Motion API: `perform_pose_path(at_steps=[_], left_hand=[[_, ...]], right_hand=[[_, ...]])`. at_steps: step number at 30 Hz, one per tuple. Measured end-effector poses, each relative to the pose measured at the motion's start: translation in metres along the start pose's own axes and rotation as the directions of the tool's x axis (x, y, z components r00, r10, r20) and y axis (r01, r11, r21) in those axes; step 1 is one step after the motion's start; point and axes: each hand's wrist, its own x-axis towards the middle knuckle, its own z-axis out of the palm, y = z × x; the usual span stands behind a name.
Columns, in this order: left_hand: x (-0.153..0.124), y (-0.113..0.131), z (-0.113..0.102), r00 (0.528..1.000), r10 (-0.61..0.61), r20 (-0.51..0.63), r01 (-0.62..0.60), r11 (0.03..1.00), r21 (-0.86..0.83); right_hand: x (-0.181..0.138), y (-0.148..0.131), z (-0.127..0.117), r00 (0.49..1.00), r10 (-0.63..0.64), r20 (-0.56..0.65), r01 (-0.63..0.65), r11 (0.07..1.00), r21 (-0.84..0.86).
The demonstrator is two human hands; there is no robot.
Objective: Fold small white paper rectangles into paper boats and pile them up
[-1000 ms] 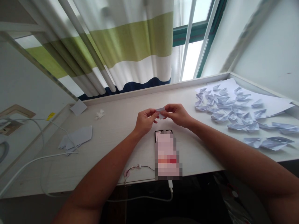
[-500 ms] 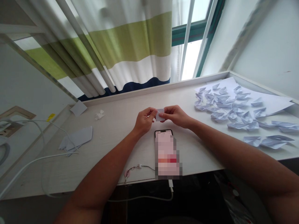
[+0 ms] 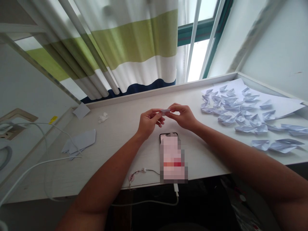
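Note:
A small folded piece of white paper [image 3: 165, 111] is held between both hands above the white desk [image 3: 125, 128]. My left hand [image 3: 149, 122] pinches its left end between thumb and fingers, the lower fingers curled beneath. On its right end, the thumb and forefinger of my right hand [image 3: 183, 116] are closed. The paper appears as a narrow strip, seen nearly edge-on, so its folds are hard to make out. Just below the hands a phone [image 3: 172, 157] lies face up, its screen lit and blurred out, with a beaded strap [image 3: 137, 173] to its left.
Several folded paper boats [image 3: 238, 109] cover the right side, some on large white sheets [image 3: 237, 86]. At left are a stack of paper pieces [image 3: 81, 141], a crumpled tissue [image 3: 103, 117] and a paper square [image 3: 81, 111]. White cables [image 3: 26, 171] cross the left edge; another plugs into the phone.
The folded paper has tilted from showing a flat square face to a thin edge-on strip. My right hand's fingers have shifted to its upper right end.

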Motion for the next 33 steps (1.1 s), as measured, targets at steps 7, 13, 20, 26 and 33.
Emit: perform_pose_path(at_steps=[7,13,20,26,33], left_hand=[[0.0,0.001,0.001,1.0,0.009,-0.016,-0.01,0.999,-0.036],[0.005,-0.009,-0.005,0.998,-0.061,-0.014,0.06,0.997,-0.049],[0.003,-0.01,-0.002,0.993,-0.073,0.091,0.08,0.994,-0.07],[0.004,-0.012,-0.003,0.989,-0.071,0.13,0.08,0.995,-0.061],[0.002,-0.011,-0.001,0.992,-0.061,0.112,0.066,0.997,-0.038]], right_hand=[[-0.002,0.005,-0.007,0.972,-0.229,0.048,0.233,0.935,-0.266],[-0.001,0.005,-0.01,0.982,-0.112,0.15,0.14,0.971,-0.193],[0.001,0.003,-0.002,0.998,0.055,0.024,-0.057,0.997,0.05],[0.001,0.003,0.0,0.985,0.17,-0.009,-0.167,0.972,0.168],[0.001,0.0,0.002,0.977,0.213,-0.01,-0.204,0.95,0.234]])
